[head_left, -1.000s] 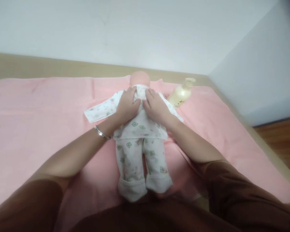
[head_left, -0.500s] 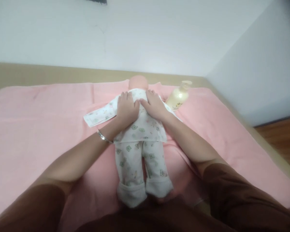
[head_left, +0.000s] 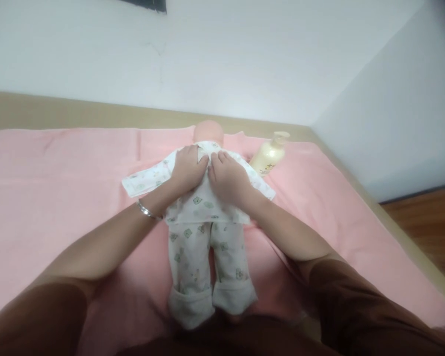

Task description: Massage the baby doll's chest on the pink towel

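A baby doll lies lengthwise before me, its smooth, bald head [head_left: 208, 131] at the far end. It wears a white printed top [head_left: 193, 207] and matching trousers [head_left: 191, 257] with turned-up cuffs. My left hand [head_left: 190, 168], with a silver bangle at the wrist, rests open on the upper left of the top, thumb pointing inward. Flat against the upper middle and right of the top lies my right hand [head_left: 230, 178], its fingers stretched toward the neckline. The tips of both hands come close together. Neither lifts the cloth visibly. The sleeves spread out to both sides.
Beneath the doll, a pink blanket [head_left: 59, 198] covers most of the tan surface [head_left: 29, 109]. A pale yellow pump bottle [head_left: 269, 157] stands just right of the doll's shoulder. A white wall [head_left: 226, 64] rises behind, with another wall at right.
My right hand has moved inward from the right shoulder to the middle of the top, its fingers now near my left thumb. My left hand stays at the left shoulder. The view has shifted slightly.
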{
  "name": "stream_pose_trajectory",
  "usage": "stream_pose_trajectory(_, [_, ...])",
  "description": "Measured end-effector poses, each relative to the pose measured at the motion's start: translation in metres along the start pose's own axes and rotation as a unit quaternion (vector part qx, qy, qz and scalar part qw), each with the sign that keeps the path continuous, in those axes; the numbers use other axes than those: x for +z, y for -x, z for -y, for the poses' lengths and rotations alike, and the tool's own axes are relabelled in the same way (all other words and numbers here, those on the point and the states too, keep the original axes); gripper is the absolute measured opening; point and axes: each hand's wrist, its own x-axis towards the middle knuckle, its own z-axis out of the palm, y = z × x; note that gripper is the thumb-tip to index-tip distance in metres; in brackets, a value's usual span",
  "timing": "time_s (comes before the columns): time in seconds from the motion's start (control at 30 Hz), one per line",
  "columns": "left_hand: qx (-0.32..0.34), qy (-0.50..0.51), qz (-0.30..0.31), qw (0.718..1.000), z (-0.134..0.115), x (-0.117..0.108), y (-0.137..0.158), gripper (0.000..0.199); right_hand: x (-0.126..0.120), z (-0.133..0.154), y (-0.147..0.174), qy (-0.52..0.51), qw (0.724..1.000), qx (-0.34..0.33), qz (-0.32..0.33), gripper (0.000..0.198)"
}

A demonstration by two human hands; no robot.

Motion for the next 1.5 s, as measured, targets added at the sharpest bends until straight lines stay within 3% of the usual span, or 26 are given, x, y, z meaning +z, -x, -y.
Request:
stream_pose_trajectory(0.07, [0.041,-0.05,-0.003,0.998,-0.005,0.004,0.009,0.035,-0.004,-0.009,-0.012,-0.025,0.999,0.018,0.018,0.047])
stream_pose_trajectory(0.17, [0.12,-0.079,-0.013,0.99,-0.014,0.008,0.024,0.042,-0.005,-0.027,-0.028,-0.06,0.992,0.102,0.038,0.046])
stream_pose_trajectory(0.23, [0.133,-0.076,-0.013,0.988,-0.018,0.007,0.028,0.044,-0.003,-0.034,-0.032,-0.069,0.988,0.128,0.05,0.048])
stream_pose_trajectory(0.4, [0.037,-0.023,0.039,0.998,-0.008,-0.004,0.009,0.031,0.006,-0.023,-0.013,-0.028,0.996,0.079,0.015,0.055])
stream_pose_trajectory(0.53, [-0.049,-0.002,0.032,0.998,0.01,-0.008,-0.009,0.03,0.01,-0.003,0.009,0.008,1.0,0.015,-0.024,0.06])
stream_pose_trajectory(0.7, [-0.038,-0.045,0.008,0.998,0.014,0.001,-0.008,0.035,0.008,-0.009,0.001,-0.034,0.999,0.004,-0.013,0.055])
stream_pose_trajectory(0.97, [0.053,-0.112,-0.04,0.992,-0.016,0.012,0.029,0.057,0.003,-0.032,-0.021,-0.075,0.996,0.046,-0.007,0.034])
stream_pose_trajectory(1.1, [0.043,-0.097,-0.027,0.994,-0.02,0.01,0.031,0.056,0.004,-0.029,-0.018,-0.06,0.997,0.047,-0.008,0.038])
stream_pose_trajectory(1.27, [-0.001,-0.065,0.031,0.997,-0.01,-0.002,0.008,0.046,0.001,-0.013,-0.008,0.004,0.998,0.057,-0.002,0.038])
stream_pose_trajectory(1.37, [-0.041,-0.034,0.061,0.997,-0.002,-0.01,-0.006,0.036,0.0,0.001,0.003,0.059,0.998,0.03,-0.021,0.038])
stream_pose_trajectory(1.5, [-0.048,-0.036,0.055,0.997,0.001,-0.006,-0.008,0.035,-0.001,0.002,0.005,0.043,0.999,0.021,-0.021,0.034])
